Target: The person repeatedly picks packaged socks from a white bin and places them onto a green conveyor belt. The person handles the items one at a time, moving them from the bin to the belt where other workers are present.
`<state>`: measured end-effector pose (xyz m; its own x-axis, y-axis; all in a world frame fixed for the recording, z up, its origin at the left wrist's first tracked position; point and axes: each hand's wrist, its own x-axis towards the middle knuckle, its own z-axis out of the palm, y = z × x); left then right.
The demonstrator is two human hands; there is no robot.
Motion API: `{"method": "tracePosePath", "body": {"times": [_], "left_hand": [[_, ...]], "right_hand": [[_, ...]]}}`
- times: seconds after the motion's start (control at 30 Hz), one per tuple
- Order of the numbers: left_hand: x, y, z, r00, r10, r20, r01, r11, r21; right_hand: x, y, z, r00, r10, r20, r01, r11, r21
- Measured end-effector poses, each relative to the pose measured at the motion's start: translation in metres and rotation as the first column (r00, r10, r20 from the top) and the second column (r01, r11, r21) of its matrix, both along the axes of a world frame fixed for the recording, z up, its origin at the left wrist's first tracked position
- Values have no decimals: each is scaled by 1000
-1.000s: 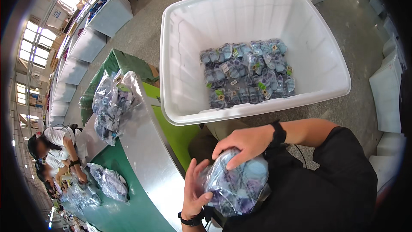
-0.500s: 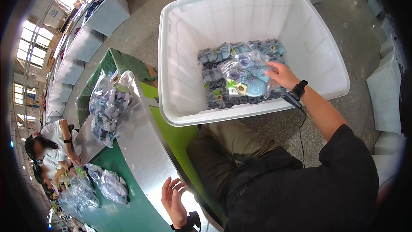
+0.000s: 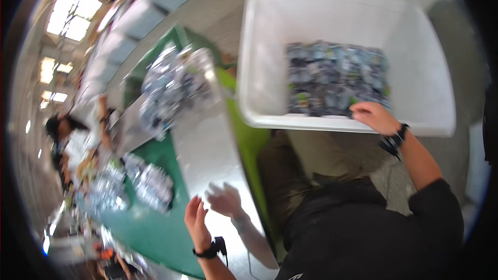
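My right hand (image 3: 376, 116) hovers over the near rim of a large white plastic tub (image 3: 342, 124). Its fingers are loosely bent and no package shows in them, though motion blurs the view. Inside the tub lie rows of clear-bagged packages (image 3: 337, 78) with blue, grey and dark contents and small green labels. What the bags contain is too smeared to name. Over the shiny metal edge of the worktable (image 3: 207, 140), my left hand (image 3: 198, 223) is raised with fingers apart and nothing held. Both wrists wear black bands.
A heap of clear-bagged goods (image 3: 174, 88) sits at the table's far end by a green cloth-covered bin. More bags (image 3: 150, 186) lie on the green tabletop (image 3: 142, 233). Co-workers (image 3: 78, 140) stand at the left. White tubs (image 3: 135, 18) line the far left.
My right hand has let go of the bagged package in the tub and drawn back toward the near rim. The view has turned left, and my left hand stays raised over the table.
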<state>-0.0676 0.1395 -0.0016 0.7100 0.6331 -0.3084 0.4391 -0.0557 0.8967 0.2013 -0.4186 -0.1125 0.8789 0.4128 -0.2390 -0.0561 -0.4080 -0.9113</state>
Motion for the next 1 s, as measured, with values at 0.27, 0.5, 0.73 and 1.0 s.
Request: {"method": "tracePosePath", "body": {"times": [0.27, 0.5, 0.73, 1.0], "left_hand": [[-5, 161, -42, 939, 340, -45, -285, 846, 451], [-4, 254, -64, 744, 668, 23, -651, 716, 253], [-7, 223, -85, 831, 557, -10, -555, 827, -90], [-37, 92, -61, 952, 22, 306, -174, 859, 481]], "right_hand": [[-27, 45, -30, 888, -169, 427, 259, 953, -159], [-31, 52, -25, 854, -164, 494, 292, 937, -193], [-31, 58, -21, 849, -188, 493, 324, 923, -206], [-33, 59, -15, 833, -173, 525, 321, 925, -204]]}}
